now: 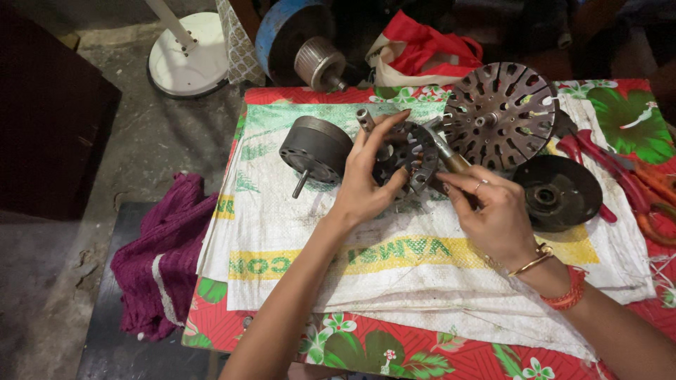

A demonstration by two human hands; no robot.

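The slotted stator core point(407, 156) is above the middle of the table point(282, 338), clamped at its rim by the left hand point(366, 179). It looks heavy, stiff, sharp-edged; the rim seems the safe hold. The right hand point(493, 211) is closed around a tool handle point(451, 158) touching it.

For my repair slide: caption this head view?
Left hand steadies a slotted metal core; right hand works a tool into it.

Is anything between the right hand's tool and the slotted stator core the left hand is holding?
Nothing visible. The left hand grips the stator core, and the tool in the right hand already reaches its rim, with no object between them.
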